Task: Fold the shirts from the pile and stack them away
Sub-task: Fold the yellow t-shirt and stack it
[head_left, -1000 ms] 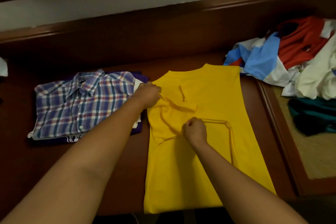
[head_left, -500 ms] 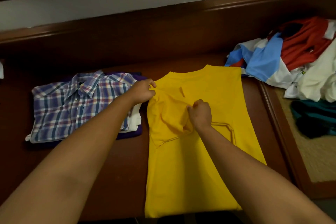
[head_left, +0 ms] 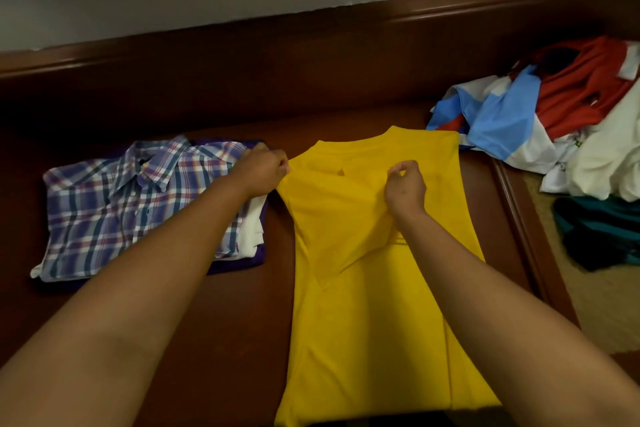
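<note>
far left on the wooden bench: a stack of folded shirts is noted, a plaid button shirt on top, white and purple layers showing under its right edge. the stack lies flat and square, just beside the work area.

left hand: fingers are curled and pinched on the left shoulder edge of the yellow t-shirt, at the point where the side panel has been turned inward. the hand partly overlaps the stack's right edge; contact with the stack cannot be told.

centre: the yellow t-shirt is laid on the bench, neck away from the person, hem at the near edge. its left side is folded over the body, with a diagonal crease running down from the shoulder.

right hand: fingers are closed in a pinch on a raised bit of the folded fabric near the middle of the chest, just below the neckline.

handling, as judged: the knit is light, soft and limp, so no shape will be held unaided; wrinkles form wherever it is tugged. little slip is expected on the wood. hold is best taken at seams and fold edges, shoulder and hem, with both hands spread so that the crease stays straight.

far right: the unfolded pile of red, blue and white shirts is seen, well apart from the stack, its near edge just beside the yellow shirt's right shoulder.
</note>
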The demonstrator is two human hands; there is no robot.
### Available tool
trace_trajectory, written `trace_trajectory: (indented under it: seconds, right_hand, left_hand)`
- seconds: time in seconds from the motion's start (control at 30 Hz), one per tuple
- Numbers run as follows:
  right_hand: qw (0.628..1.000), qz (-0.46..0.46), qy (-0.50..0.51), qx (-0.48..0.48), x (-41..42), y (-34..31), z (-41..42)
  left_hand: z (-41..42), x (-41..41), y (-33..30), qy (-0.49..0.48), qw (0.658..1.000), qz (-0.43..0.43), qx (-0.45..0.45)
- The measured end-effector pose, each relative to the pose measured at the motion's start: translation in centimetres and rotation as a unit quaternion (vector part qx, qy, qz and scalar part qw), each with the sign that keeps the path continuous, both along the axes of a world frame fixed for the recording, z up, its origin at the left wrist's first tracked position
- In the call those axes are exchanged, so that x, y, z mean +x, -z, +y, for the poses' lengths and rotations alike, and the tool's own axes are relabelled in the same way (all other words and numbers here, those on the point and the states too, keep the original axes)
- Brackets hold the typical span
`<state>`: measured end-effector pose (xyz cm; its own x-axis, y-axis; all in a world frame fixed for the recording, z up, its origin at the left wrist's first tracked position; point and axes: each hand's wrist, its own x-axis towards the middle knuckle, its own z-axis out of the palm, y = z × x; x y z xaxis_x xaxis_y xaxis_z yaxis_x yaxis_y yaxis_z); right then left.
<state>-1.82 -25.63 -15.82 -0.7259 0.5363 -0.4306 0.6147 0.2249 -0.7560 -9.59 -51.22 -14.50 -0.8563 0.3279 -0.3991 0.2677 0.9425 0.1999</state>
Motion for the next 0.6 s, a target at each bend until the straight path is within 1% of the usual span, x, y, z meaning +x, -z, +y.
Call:
trace_trajectory:
  seconds: [0.13, 0.2, 0.3, 0.4, 0.47, 0.53, 0.6]
  right_hand:
    - [0.999, -0.008, -0.038, -0.031, -1.5, -0.8, 0.4]
    - [0.998, -0.007, -0.046, -0.037, -1.0, -0.9, 0.8]
    - [0.997, -0.038, -0.062, -0.005, 1.8, 0.1, 0.9]
    - [0.986, -0.096, -0.125, 0.054, 4.1, 0.9, -0.6]
    - [0.976, -0.124, -0.162, 0.082, 4.3, 1.5, -1.6]
    - [0.973, -0.138, -0.167, 0.077, 3.6, 1.9, -1.8]
    - [0.979, -0.117, -0.155, 0.058, 2.8, 2.0, -1.6]
  left_hand:
    - [0.1, 0.0, -0.1, -0.015, 1.0, 0.022, -0.004]
    - [0.1, 0.3, -0.1, -0.013, 1.0, 0.014, -0.006]
    - [0.0, 0.6, 0.2, 0.0, 1.0, -0.014, -0.021]
    - [0.2, 0.3, 0.6, 0.049, 0.997, 0.004, -0.051]
    - [0.5, 0.1, 0.7, 0.069, 0.995, 0.015, -0.065]
    - [0.6, -0.1, 0.5, 0.08, 0.994, 0.023, -0.074]
    - [0.7, -0.4, 0.3, 0.077, 0.993, 0.025, -0.08]
